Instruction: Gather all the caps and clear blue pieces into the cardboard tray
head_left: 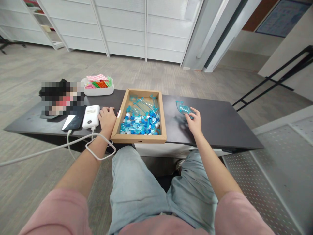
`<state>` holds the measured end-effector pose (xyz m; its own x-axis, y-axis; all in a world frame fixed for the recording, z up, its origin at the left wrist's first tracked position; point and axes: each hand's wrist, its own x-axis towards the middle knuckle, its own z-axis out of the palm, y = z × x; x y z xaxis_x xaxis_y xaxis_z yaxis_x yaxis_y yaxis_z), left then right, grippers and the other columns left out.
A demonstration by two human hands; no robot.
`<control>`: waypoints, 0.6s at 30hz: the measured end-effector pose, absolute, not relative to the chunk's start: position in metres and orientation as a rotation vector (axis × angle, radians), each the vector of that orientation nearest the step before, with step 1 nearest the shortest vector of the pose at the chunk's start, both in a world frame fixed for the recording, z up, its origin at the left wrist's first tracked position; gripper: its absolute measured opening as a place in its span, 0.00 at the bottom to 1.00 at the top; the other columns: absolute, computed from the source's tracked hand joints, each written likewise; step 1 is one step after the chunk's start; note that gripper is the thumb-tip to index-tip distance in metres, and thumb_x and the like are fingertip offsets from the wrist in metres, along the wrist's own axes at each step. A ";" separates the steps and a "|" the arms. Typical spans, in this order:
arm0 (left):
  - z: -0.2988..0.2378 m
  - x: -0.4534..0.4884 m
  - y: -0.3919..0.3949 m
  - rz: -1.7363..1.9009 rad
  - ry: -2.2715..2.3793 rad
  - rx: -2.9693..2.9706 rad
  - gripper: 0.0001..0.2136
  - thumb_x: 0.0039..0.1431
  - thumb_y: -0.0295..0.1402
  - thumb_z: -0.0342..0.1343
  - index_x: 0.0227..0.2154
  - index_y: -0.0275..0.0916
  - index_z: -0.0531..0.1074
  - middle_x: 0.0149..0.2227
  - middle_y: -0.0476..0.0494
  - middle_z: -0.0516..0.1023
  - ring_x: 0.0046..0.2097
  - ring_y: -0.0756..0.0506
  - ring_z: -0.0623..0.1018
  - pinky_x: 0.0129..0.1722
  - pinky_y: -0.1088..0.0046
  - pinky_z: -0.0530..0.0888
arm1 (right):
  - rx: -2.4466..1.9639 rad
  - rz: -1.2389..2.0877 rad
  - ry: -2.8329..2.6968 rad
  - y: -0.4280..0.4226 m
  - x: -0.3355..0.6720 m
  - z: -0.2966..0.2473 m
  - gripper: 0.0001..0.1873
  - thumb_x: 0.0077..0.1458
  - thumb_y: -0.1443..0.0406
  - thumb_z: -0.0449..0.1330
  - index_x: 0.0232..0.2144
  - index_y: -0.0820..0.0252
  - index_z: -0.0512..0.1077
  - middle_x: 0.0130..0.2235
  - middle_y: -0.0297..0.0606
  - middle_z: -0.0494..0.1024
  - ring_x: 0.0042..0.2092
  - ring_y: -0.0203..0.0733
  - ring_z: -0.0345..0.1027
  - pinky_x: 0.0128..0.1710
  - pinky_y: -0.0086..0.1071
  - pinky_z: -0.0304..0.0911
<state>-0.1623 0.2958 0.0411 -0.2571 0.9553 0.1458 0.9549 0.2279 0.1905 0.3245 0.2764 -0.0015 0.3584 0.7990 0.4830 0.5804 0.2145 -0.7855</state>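
Note:
My right hand (195,121) pinches a clear blue plastic piece (183,108) with a curved outline, just above the dark table right of the box. What exactly the piece is, I cannot tell. My left hand (107,118) lies on the table, fingers spread and holding nothing, between a white power bank (91,117) and the box's left wall. In the shallow cardboard box (139,139) are several clear blue plastic pieces (144,106) toward the back. Small blue and white bits (139,125) are heaped in its front half.
A black phone (75,119) lies left of the power bank, with white cables (97,156) running off the table edge. Behind stands a white bin (99,91) of coloured strips, beside a blurred-out item (62,98). The dark table (220,120) extends right; white cabinets (122,29) stand beyond.

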 end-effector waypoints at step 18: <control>0.040 -0.163 0.297 0.405 2.454 1.912 0.24 0.81 0.34 0.46 0.71 0.32 0.74 0.69 0.19 0.69 0.69 0.26 0.69 0.65 0.47 0.67 | -1.425 0.244 -1.363 0.278 0.323 0.019 0.19 0.60 0.45 0.70 0.33 0.52 0.84 0.67 0.54 0.80 0.71 0.65 0.71 0.69 0.62 0.73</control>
<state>-0.1633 0.2971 0.0398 -0.2568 0.9541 0.1541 0.9530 0.2235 0.2045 0.3229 0.2782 0.0188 0.3178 0.8030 0.5042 0.5787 0.2569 -0.7740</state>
